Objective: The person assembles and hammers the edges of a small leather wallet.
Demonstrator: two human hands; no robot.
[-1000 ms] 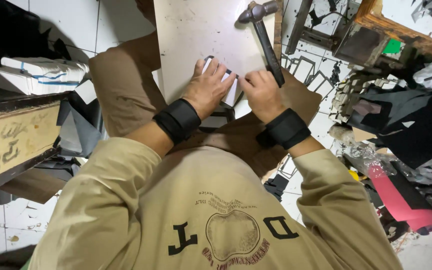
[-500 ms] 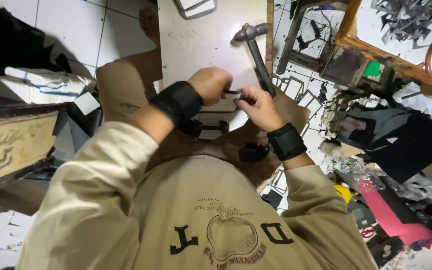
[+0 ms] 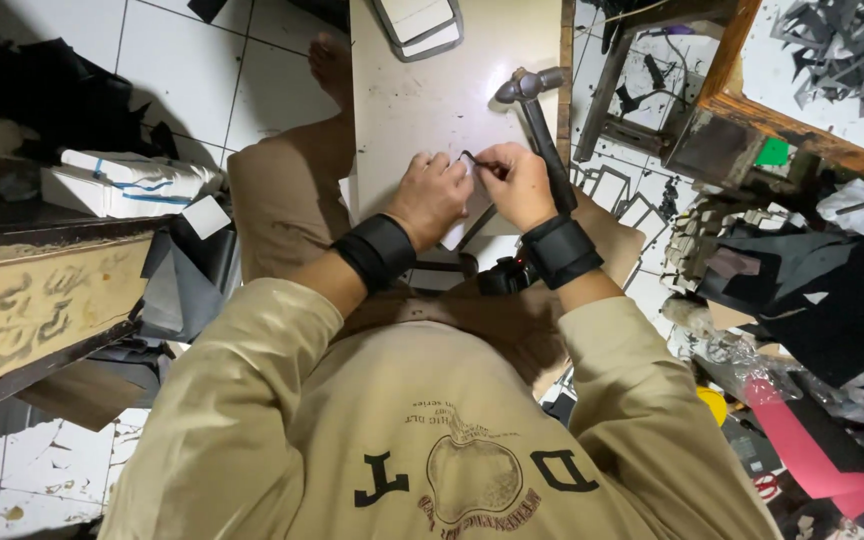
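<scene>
- We see both hands pinching one small dark strip (image 3: 474, 160) between them: the left hand (image 3: 430, 198) closes its fingertips on the strip's left end, the right hand (image 3: 518, 184) nips the other end, and the piece hangs just above the pale work board (image 3: 422, 100), near its near edge.
- The board is the biggest thing here; it lies across our lap, running away from us over the white tiled floor (image 3: 182, 70).
- At the board's left, a dark patterned bench (image 3: 32, 300) carries a white box with blue lines (image 3: 127, 180).
- Off the board's right edge stands a wooden frame (image 3: 742, 100), with dark scraps (image 3: 802, 280) heaped below it.
- A hammer (image 3: 542, 130) lies along the board's right edge, head pointing away, handle passing under our right hand.
- A grey framed piece (image 3: 417, 25) sits at the board's far end.
- Black wrist straps (image 3: 377, 250) wrap both our forearms.
</scene>
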